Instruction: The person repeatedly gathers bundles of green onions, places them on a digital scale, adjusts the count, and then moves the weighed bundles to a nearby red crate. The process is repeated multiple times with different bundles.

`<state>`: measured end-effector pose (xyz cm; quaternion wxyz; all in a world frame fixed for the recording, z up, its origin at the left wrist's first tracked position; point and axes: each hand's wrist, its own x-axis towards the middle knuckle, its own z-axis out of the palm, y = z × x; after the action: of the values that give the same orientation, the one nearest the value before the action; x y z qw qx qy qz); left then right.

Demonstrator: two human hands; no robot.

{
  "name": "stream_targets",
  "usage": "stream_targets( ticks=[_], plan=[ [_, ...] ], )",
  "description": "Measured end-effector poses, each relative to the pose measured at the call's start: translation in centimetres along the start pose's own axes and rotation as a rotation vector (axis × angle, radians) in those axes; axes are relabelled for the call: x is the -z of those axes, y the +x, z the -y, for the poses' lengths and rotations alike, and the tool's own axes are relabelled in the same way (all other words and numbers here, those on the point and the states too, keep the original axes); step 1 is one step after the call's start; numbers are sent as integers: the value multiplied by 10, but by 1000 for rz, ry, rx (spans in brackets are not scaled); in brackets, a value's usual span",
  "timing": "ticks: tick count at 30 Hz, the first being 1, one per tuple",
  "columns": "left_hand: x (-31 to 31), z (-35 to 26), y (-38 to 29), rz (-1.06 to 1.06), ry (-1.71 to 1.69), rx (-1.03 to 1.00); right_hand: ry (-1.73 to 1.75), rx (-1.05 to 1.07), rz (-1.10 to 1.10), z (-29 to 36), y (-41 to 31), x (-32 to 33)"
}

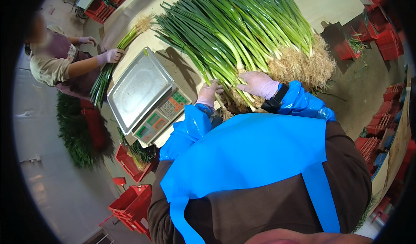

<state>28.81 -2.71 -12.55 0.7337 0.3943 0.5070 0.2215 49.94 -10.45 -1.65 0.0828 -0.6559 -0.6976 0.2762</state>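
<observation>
A broad heap of green onions (240,26) lies on the table before me, its leaves pointing away and its tangled roots (302,65) at the near right. My left hand (209,92), in a pale glove, closes on a green onion stalk (205,76) at the heap's near left edge. To its right, my gloved right hand (258,84) has its fingers and thumb around pale stems just above the roots. Some of that grip is hidden among the stems. Below both hands, the blue apron (250,143) covers part of the near roots.
Left of my hands stands a scale (162,110) with a metal pan (141,89). Beyond it, a co-worker (65,58) in gloves holds a green onion bunch (128,40). Red crates (133,205) stand at lower left, more red crates (386,42) at right.
</observation>
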Motion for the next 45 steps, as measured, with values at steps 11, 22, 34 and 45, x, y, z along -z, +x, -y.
stream_targets(
  ticks=[11, 22, 34, 45],
  plan=[
    [-18, 26, 37, -134, -1, 109, -15, -74, -53, -3, 16, -38],
    [-1, -21, 5, 64, -341, 4, 761, -208, 122, 21, 74, -38],
    [16, -27, -16, 95, -158, 287, 350, -148, 471, 64, 44, -27],
    [25, -2, 19, 162, -271, 103, 99, -285, -303, 13, 112, -13]
  ],
)
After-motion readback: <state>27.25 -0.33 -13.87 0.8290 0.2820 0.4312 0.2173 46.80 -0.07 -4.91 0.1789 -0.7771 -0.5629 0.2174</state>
